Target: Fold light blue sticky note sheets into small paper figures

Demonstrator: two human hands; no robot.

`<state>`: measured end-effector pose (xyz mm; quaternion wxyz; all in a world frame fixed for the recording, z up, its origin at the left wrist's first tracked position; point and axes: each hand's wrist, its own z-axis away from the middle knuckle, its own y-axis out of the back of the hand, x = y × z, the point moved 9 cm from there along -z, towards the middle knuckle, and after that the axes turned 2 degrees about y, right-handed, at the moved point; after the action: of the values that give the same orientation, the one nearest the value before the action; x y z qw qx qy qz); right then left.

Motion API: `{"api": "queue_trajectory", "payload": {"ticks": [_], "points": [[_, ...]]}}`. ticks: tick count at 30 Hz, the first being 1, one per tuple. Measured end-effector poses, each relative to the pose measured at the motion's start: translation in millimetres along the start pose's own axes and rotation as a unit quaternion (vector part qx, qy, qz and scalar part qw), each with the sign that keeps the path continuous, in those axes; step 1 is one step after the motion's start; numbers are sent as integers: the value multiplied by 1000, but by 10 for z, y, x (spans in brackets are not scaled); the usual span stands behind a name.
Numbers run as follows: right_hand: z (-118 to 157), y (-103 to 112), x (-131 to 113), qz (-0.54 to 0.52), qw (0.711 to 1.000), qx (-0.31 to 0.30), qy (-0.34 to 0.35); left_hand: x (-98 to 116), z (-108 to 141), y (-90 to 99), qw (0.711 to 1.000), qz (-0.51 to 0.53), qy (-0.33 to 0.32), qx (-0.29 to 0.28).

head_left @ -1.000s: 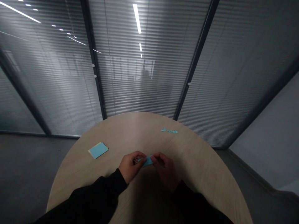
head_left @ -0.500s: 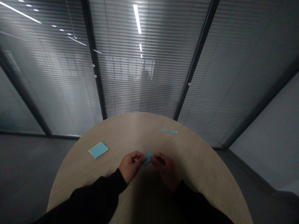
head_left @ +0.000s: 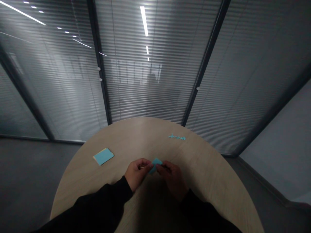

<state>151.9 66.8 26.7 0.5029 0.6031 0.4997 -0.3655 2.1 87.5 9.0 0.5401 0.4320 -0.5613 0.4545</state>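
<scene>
A small piece of blue paper [head_left: 155, 165] is held between my two hands above the near middle of the table. My left hand [head_left: 137, 173] pinches its left side between thumb and fingers. On the other side, my right hand [head_left: 173, 178] grips the paper's right edge, thumb on top. Parts of the paper are hidden by my fingertips, so I cannot tell how it is folded. To the left lies a stack of paper sheets [head_left: 104, 156], blue on top with a yellowish edge showing beneath.
A round wooden table [head_left: 136, 136] lies under my hands. Small blue paper shapes or scraps [head_left: 177, 137] sit in a row toward its far right. Beyond the table's far edge stands a glass partition with blinds [head_left: 145, 97] and dark frames.
The view has shifted very slightly. Both hands keep hold of the blue paper, and a little more of its upper corner shows between them.
</scene>
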Motion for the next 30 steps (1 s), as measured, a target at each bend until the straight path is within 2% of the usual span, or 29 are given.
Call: {"api": "queue_trajectory", "payload": {"ticks": [3,6,12,17,23,26,30], "points": [[7,-30,-25,10,1000,-13,10,-6,-3,5,1000,23,1,7],[16,-19,-60,36,999,1,25,-15,-3,-8,999,46,5,3],[27,-103,-85,0,999,-23,39,-41,-15,-23,996,87,-2,-10],[33,-108,-107,24,998,-23,54,-57,-26,-14,997,78,-4,-4],[89,-208,-163,58,993,-72,67,3,30,-178,993,77,21,-89],[115,-266,-218,52,991,-99,78,-19,51,-187,992,67,37,-95],[98,-304,-183,45,990,-121,59,-69,53,-169,992,78,41,-85]]}}
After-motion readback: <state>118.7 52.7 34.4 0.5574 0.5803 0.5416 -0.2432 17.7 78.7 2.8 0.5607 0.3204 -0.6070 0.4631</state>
